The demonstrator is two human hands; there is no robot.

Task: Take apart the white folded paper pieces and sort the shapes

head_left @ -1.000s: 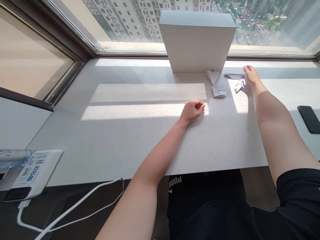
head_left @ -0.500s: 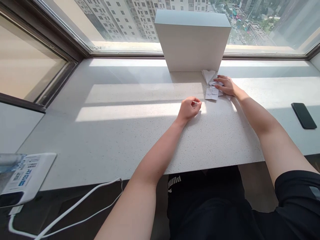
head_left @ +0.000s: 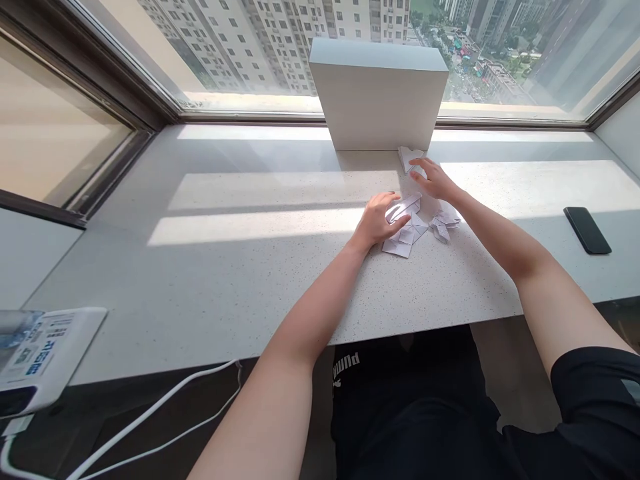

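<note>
Folded papers [head_left: 406, 235] have moved beside my left hand [head_left: 376, 221], its grip spread open; my right hand [head_left: 434, 180], grip open too, is at the paper triangle [head_left: 407, 154]; one quick sweep could scatter them.

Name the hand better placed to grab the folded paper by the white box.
Probably the right hand: its fingertips are at that paper, while the left hand is farther off, by the paper pile.

left hand [head_left: 377, 221] in a loose curve — right hand [head_left: 436, 181] farther forward
</note>
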